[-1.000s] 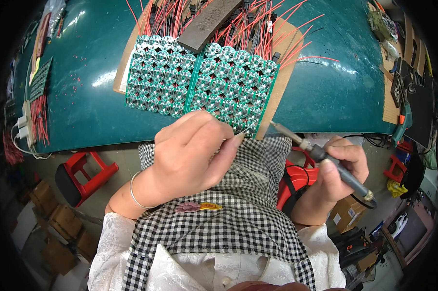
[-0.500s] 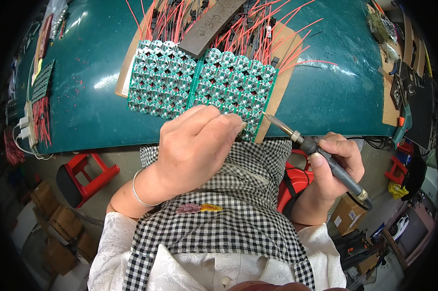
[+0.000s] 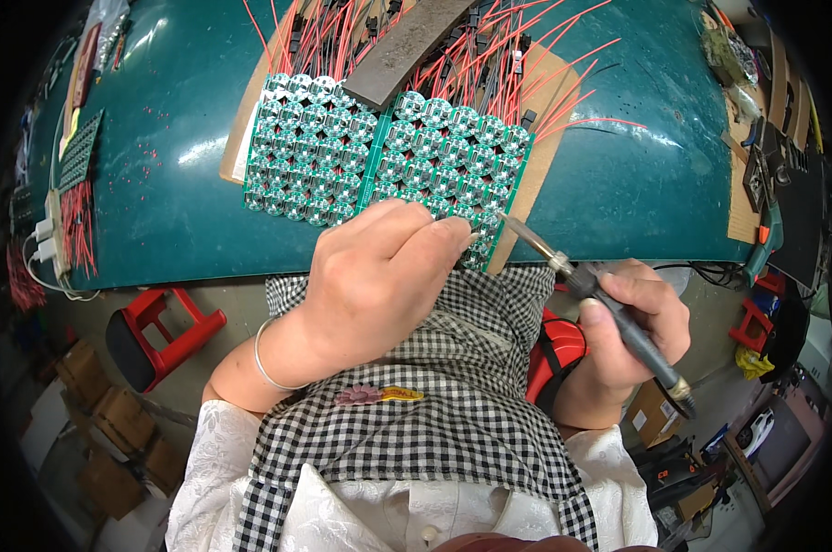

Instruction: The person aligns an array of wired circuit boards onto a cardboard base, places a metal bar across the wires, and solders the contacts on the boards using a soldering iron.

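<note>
My right hand [image 3: 639, 322] grips a soldering iron [image 3: 626, 329] by its dark handle. The iron's tip points up and left, over the near right part of a green circuit board panel [image 3: 453, 152] made of many small round boards. My left hand [image 3: 388, 271] hovers at the panel's near edge, thumb and fingertips pinched together. Whatever lies in that pinch is hidden or too small to make out. Red and black wires [image 3: 342, 41] fan out from the panel's far side, and a dark flat metal bar [image 3: 402, 55] rests across them.
Beneath the panel lies a brown cardboard sheet [image 3: 549, 175] on the green table [image 3: 167, 221]. Another small wired panel [image 3: 81, 152] and a power strip [image 3: 59, 244] are at the left. Tools [image 3: 756, 175] crowd the right edge. A red stool [image 3: 167, 336] stands below.
The soldering iron's handle has shifted slightly left, its tip staying near the panel's right side. My left hand has moved slightly right.
</note>
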A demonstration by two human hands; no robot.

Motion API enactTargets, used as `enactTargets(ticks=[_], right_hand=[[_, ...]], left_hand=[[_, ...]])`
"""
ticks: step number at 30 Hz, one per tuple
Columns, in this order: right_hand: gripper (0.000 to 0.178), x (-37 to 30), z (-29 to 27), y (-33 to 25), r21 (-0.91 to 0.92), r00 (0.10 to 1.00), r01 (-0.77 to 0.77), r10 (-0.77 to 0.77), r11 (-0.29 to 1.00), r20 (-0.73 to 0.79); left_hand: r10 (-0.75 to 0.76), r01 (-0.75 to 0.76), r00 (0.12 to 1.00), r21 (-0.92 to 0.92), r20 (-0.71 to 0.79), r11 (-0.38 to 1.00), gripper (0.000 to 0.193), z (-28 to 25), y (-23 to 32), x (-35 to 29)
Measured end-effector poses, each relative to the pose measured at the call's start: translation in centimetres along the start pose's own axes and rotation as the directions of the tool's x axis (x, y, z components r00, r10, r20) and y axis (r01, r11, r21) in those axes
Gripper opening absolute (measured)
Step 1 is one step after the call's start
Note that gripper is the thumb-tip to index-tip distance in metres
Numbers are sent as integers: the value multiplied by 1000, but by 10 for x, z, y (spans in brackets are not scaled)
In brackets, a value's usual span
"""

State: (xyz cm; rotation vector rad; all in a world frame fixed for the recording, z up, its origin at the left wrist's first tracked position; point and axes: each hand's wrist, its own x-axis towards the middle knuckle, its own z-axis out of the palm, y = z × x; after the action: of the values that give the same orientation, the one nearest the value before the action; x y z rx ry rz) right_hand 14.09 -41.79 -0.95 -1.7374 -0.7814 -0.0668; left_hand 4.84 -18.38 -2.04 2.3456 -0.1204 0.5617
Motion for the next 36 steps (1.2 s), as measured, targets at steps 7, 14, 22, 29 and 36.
enactTargets(ticks=[7, 14, 22, 29, 36], right_hand=[[24, -3, -11, 9, 182, 989, -106, 123, 978, -85], [23, 4, -6, 14, 119, 994, -104, 105, 987, -1], [22, 11, -13, 12, 86, 998, -48, 44, 995, 45], [23, 4, -29, 16, 278, 979, -125, 164, 952, -122], [22, 14, -16, 8, 178, 985, -135, 151, 975, -80]], left_hand=[[-21, 19, 999, -60, -30, 998, 20, -1, 3, 4], [-7, 7, 1000, -48, -10, 999, 20, 6, 0, 5], [34, -34, 999, -33, -11, 999, 24, 0, 1, 10], [37, -48, 993, -97, -112, 994, 23, -36, 18, 29], [35, -44, 993, -76, -114, 996, 15, -11, 2, 36]])
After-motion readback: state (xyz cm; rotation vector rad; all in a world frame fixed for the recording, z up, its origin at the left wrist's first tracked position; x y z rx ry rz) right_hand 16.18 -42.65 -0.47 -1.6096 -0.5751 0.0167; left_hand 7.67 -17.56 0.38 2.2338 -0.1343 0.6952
